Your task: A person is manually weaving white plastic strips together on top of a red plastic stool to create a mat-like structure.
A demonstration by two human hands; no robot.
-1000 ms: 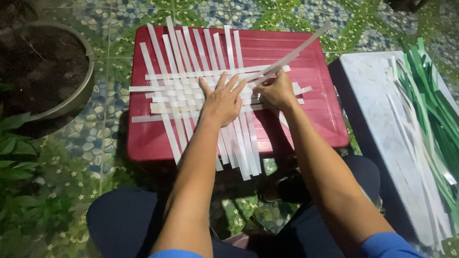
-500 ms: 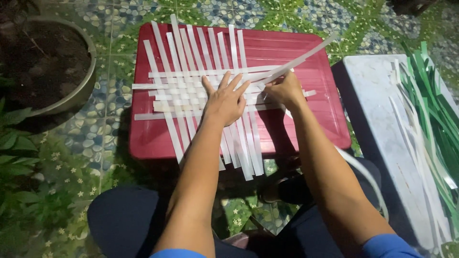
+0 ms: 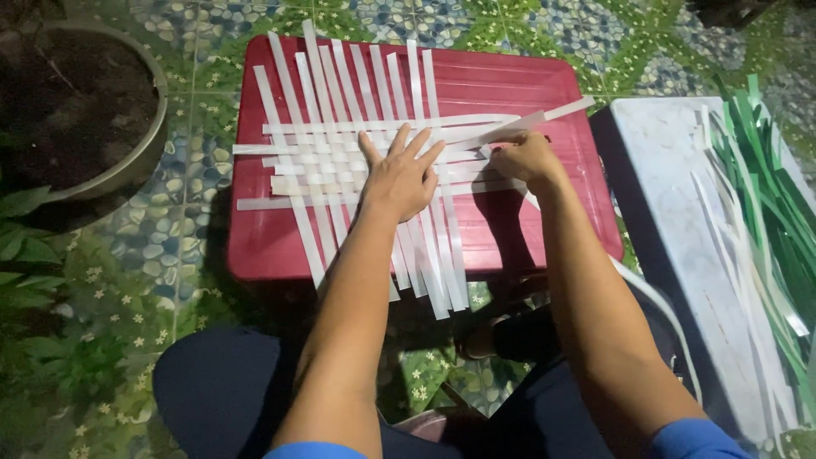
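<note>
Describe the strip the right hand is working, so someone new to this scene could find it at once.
Start at the red plastic lid in the middle, where white strips form a woven mat under the flat left hand. The right hand pinches one white strip at the mat's right edge. Unlike its level neighbours, this one slants up to the right, its end lifted past the weave.

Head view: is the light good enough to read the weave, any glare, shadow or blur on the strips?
Head view: sharp, no motion blur; the white strips stand bright against the red lid without glare; the right hand and left hand cast dark shadows toward the lid's near edge; the pot corner is dim.
</note>
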